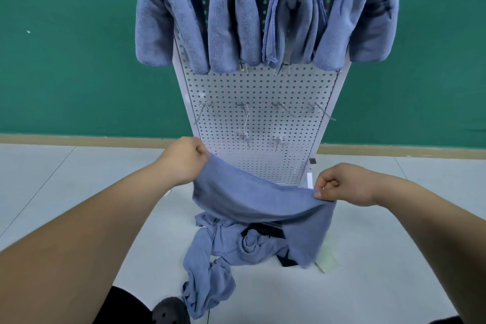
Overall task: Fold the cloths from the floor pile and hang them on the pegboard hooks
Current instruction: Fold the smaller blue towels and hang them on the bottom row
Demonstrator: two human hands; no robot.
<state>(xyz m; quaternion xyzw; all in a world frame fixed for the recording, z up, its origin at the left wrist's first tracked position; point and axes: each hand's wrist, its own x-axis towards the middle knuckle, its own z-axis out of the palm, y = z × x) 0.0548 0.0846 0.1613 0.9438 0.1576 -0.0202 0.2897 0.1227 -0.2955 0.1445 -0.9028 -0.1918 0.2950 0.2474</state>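
green wall behind pegboard; both hands pinch blue cloth.

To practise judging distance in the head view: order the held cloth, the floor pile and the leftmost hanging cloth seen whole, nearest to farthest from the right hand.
1. The held cloth: pinched by the right hand at its right end.
2. The floor pile: below and left of the hand.
3. The leftmost hanging cloth: high on the pegboard, far left.

Green wall, tan baseboard, pale tiled floor, dark shoe
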